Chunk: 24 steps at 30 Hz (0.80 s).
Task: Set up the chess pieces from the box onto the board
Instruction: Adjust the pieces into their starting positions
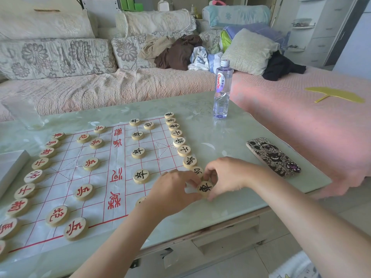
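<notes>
Your right hand (228, 175) pinches the wooden piece (204, 188) by its right edge. Your left hand (172, 189) closes curled fingers on the opposite edge, so each grip is narrow and holds that one piece. The piece sits at the near end of the black row (184, 150), just beside the last piece in that line, at the near right corner of the board (100, 177).

Two hands on one small piece suggests you are nudging it square onto its corner point and turning its black character to match its neighbours, not carrying it anywhere. I judge this to be close to the final step. The red pieces (40, 163) line the left side with soldiers and cannons ahead of them, and the black side mirrors that.

The board lies flat on the desk (220, 207). A phone (273, 156) lies to the right and a water bottle (221, 91) stands beyond, both well apart from the pieces.

Your left wrist covers most of another piece (140, 200), so its character cannot be read. I cannot tell whether a near-side black cannon lies under that hand. The nearest red pieces are cut off at the frame's edge. A white flat thing (10, 167) at the left edge may be the box, but too little of it shows to say.
</notes>
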{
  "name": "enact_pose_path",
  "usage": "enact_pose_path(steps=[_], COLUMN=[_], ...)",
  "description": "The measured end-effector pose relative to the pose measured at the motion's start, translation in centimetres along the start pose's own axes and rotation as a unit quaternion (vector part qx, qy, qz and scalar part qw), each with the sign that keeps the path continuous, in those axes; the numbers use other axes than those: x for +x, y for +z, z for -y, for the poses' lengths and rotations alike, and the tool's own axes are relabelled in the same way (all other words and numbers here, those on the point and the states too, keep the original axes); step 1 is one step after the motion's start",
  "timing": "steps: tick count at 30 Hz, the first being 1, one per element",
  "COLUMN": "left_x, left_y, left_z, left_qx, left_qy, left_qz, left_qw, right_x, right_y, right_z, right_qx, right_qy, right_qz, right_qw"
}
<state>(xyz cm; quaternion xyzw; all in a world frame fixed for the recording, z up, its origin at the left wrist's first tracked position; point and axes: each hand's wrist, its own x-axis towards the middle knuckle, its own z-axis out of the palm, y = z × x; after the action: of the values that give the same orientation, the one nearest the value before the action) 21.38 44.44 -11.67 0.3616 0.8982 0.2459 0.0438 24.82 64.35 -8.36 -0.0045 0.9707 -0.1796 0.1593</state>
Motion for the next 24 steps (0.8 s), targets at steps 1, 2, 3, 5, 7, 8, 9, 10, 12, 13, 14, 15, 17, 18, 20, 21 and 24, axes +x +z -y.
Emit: enact_pose_path(steps=[1, 2, 3, 5, 7, 8, 9, 10, 12, 13, 14, 15, 17, 18, 20, 21, 24], left_x=[0.0, 0.0, 0.1, 0.1, 0.0, 0.0, 0.0, 0.0, 0.1, 0.2, 0.2, 0.3, 0.7, 1.0, 2.0, 2.5, 4.1], left_y=[0.0, 0.0, 0.0, 0.1, 0.2, 0.2, 0.3, 0.3, 0.1, 0.0, -0.1, -0.3, -0.8, -1.1, -1.6, -1.8, -2.1], left_z=[0.0, 0.0, 0.1, 0.2, 0.2, 0.1, 0.1, 0.1, 0.0, 0.1, 0.1, 0.3, 0.5, 0.8, 1.3, 1.6, 2.3], left_qx=[-0.001, -0.002, -0.003, 0.001, -0.002, -0.010, -0.021, -0.031, -0.042, -0.044, -0.045, -0.046, -0.058, -0.069, -0.080, -0.073, -0.025], left_qy=[0.000, 0.001, 0.001, 0.002, 0.001, 0.000, -0.003, -0.008, -0.020, -0.023, -0.024, -0.023, -0.025, -0.034, -0.058, -0.068, -0.089], left_qz=[0.001, 0.001, -0.002, -0.008, -0.006, -0.002, 0.001, 0.005, 0.011, 0.014, 0.016, 0.016, 0.009, 0.002, -0.027, -0.043, -0.069], left_qw=[1.000, 1.000, 1.000, 1.000, 1.000, 1.000, 1.000, 0.999, 0.999, 0.999, 0.999, 0.999, 0.998, 0.997, 0.995, 0.994, 0.993], right_x=[0.0, -0.2, -0.3, -0.7, -1.0, -1.0, -1.0, -0.9, -0.8, -0.7, -0.7, -0.7, -0.7, -0.6, 0.0, 0.5, 2.7], right_y=[0.1, 0.1, 0.0, -0.2, -0.4, -0.4, -0.3, -0.2, -0.1, 0.0, 0.0, -0.2, -0.8, -1.2, -1.8, -1.9, -1.4], right_z=[0.1, 0.1, 0.0, -0.1, 0.0, 0.1, 0.3, 0.5, 0.7, 0.8, 0.8, 0.7, 0.3, 0.0, -0.5, -0.8, -1.1], right_qx=[-0.010, -0.015, -0.016, -0.005, 0.017, 0.023, 0.020, 0.010, -0.014, -0.019, -0.019, -0.016, 0.000, 0.015, 0.064, 0.087, 0.109], right_qy=[0.002, 0.003, 0.002, 0.002, 0.001, 0.000, -0.001, -0.002, -0.003, -0.002, 0.001, 0.005, 0.018, 0.025, 0.033, 0.032, 0.023], right_qz=[-0.004, -0.004, -0.002, -0.003, -0.014, -0.018, -0.020, -0.020, -0.015, -0.012, -0.009, -0.007, -0.008, -0.015, -0.049, -0.077, -0.157], right_qw=[1.000, 1.000, 1.000, 1.000, 1.000, 1.000, 1.000, 1.000, 1.000, 1.000, 1.000, 1.000, 1.000, 0.999, 0.996, 0.993, 0.981])
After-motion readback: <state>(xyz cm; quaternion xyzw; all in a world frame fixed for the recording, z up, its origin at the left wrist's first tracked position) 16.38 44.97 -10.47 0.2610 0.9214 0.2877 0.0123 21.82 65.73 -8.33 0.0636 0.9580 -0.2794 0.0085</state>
